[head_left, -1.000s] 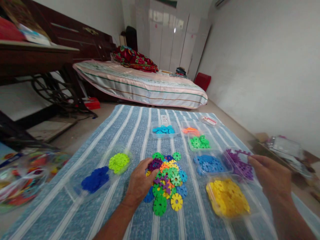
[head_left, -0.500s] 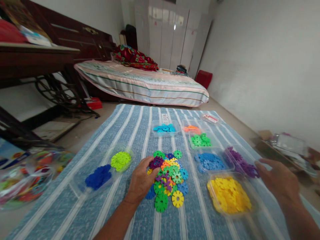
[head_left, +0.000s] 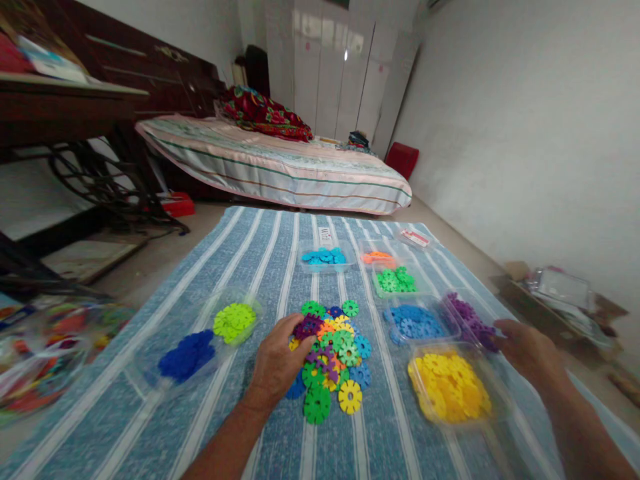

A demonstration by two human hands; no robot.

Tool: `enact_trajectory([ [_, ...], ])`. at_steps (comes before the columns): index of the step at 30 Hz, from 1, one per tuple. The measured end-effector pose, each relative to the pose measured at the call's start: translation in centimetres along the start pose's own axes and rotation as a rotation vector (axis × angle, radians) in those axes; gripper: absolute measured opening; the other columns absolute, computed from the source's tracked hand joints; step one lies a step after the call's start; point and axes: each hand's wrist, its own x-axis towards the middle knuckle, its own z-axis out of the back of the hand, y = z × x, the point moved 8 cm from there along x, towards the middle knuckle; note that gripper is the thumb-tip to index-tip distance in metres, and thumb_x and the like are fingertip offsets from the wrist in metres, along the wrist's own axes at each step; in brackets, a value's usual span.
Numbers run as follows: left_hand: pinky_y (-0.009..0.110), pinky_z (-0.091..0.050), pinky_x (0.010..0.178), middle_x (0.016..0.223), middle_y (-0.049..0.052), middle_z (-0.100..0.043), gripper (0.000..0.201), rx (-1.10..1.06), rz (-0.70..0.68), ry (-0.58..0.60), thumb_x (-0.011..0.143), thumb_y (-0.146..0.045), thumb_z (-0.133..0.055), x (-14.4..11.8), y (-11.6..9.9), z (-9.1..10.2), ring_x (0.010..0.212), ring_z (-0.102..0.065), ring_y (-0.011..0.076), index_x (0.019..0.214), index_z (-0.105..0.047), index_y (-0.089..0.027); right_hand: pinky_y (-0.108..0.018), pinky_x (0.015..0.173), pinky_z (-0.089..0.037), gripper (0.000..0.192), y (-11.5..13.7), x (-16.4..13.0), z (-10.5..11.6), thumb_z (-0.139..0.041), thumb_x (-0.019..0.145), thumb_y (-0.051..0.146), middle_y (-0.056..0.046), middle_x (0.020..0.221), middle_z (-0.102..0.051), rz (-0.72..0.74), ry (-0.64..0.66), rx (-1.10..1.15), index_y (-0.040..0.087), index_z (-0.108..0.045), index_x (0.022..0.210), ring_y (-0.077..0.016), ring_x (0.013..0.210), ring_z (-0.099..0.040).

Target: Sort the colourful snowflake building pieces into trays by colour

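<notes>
Left hand [head_left: 280, 360] pinching a dark purple cluster [head_left: 307, 326] at the left edge of a mixed disc pile [head_left: 345, 347], right hand [head_left: 530, 350] at boxed purple discs [head_left: 469, 319], its grip impossible to tell.

Disc pile [head_left: 345, 343] between tubs [head_left: 500, 395]; bed [head_left: 280, 163] behind.

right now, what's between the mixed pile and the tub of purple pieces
In the head view, a clear tub of mid-blue pieces, with striped cloth between it and the pile.
</notes>
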Motion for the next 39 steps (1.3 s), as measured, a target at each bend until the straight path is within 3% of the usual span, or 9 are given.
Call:
enact_trajectory([
  [4,0.04,-0.05,0.093,0.112,0.009,-0.066,0.035,0.007,-0.007,-0.01,0.076,-0.037,-0.057,0.1,0.2,-0.1,0.103,-0.063,0.0242,0.106,-0.06,-0.017,-0.032,0.068,-0.049,0.038,0.5,0.4,-0.4,-0.046,0.071,0.027,-0.009,0.088,-0.072,0.059,-0.024,0.098,0.017,-0.069,0.1,-0.0256,0.082,-0.067],
  [9,0.04,-0.051,0.093,0.113,0.009,-0.066,0.035,0.031,-0.034,-0.02,0.077,-0.036,-0.057,0.1,0.3,-0.1,0.102,-0.064,0.0243,0.106,-0.06,-0.017,-0.038,0.063,-0.049,0.039,1.6,-1.3,3.5,-0.041,0.077,0.036,-0.012,0.087,-0.072,-0.023,-0.269,0.144,0.017,-0.07,0.093,-0.0284,0.073,-0.067],
  [14,0.041,-0.05,0.095,0.113,0.011,-0.066,0.035,0.078,-0.134,-0.066,0.08,-0.036,-0.057,-0.3,-0.9,0.4,0.105,-0.063,0.0244,0.109,-0.059,-0.016,-0.031,0.068,-0.051,0.031,9.8,-5.2,7.2,-0.048,0.08,0.043,-0.005,0.079,-0.071,0.242,-0.367,0.553,0.021,-0.069,0.081,-0.0198,0.069,-0.066],
  [21,0.037,-0.051,0.094,0.114,0.012,-0.065,0.037,0.152,-0.417,-0.125,0.085,-0.031,-0.056,-1.5,-5.3,0.9,0.108,-0.061,0.0232,0.118,-0.053,-0.016,-0.03,0.068,-0.049,0.028,24.6,-9.3,4.8,-0.06,0.076,0.033,-0.003,0.084,-0.069,0.342,0.134,1.123,0.019,-0.067,0.1,-0.0171,0.07,-0.063],
  [24,0.035,-0.051,0.093,0.115,0.012,-0.063,0.037,0.132,-0.484,-0.106,0.085,-0.026,-0.054,-2.0,-6.6,0.8,0.109,-0.06,0.0219,0.121,-0.05,-0.016,-0.029,0.065,-0.049,0.032,28.9,-9.8,2.7,-0.062,0.073,0.03,0.001,0.078,-0.068,0.286,0.383,1.358,0.02,-0.064,0.104,-0.017,0.069,-0.062],
  [27,0.035,-0.052,0.093,0.116,0.011,-0.063,0.037,0.11,-0.504,-0.071,0.086,-0.023,-0.052,-2.3,-7.2,0.6,0.109,-0.06,0.021,0.122,-0.048,-0.017,-0.028,0.066,-0.05,0.023,30.8,-9.7,1.6,-0.058,0.073,0.028,0.003,0.077,-0.069,0.259,0.432,1.471,0.02,-0.062,0.095,-0.0168,0.072,-0.064],
  [31,0.037,-0.052,0.093,0.117,0.012,-0.062,0.045,0.11,-0.517,-0.035,0.084,-0.031,-0.057,-2.4,-7.4,0.4,0.11,-0.059,0.0229,0.125,-0.046,-0.016,-0.024,0.055,-0.048,0.023,30.1,-9.2,0.7,-0.058,0.071,0.031,0.003,0.067,-0.067,0.15,0.426,1.534,0.02,-0.059,0.092,-0.0153,0.061,-0.062],
  [34,0.039,-0.051,0.093,0.117,0.014,-0.061,0.045,0.132,-0.525,-0.064,0.083,-0.034,-0.059,-2.3,-7.1,0.6,0.111,-0.058,0.0245,0.122,-0.048,-0.014,-0.025,0.054,-0.048,0.028,26.5,-7.7,1.3,-0.06,0.071,0.036,0.002,0.068,-0.067,0.086,0.339,1.51,0.02,-0.06,0.093,-0.0147,0.057,-0.061],
  [39,0.038,-0.051,0.093,0.113,0.012,-0.063,0.029,0.17,-0.456,-0.189,0.087,-0.024,-0.052,-1.5,-5.3,1.5,0.108,-0.06,0.0221,0.115,-0.052,-0.016,-0.032,0.069,-0.048,0.036,14.4,-3.0,7.0,-0.054,0.078,0.039,-0.007,0.087,-0.07,0.102,-0.344,0.73,0.018,-0.063,0.106,-0.0217,0.075,-0.065],
])
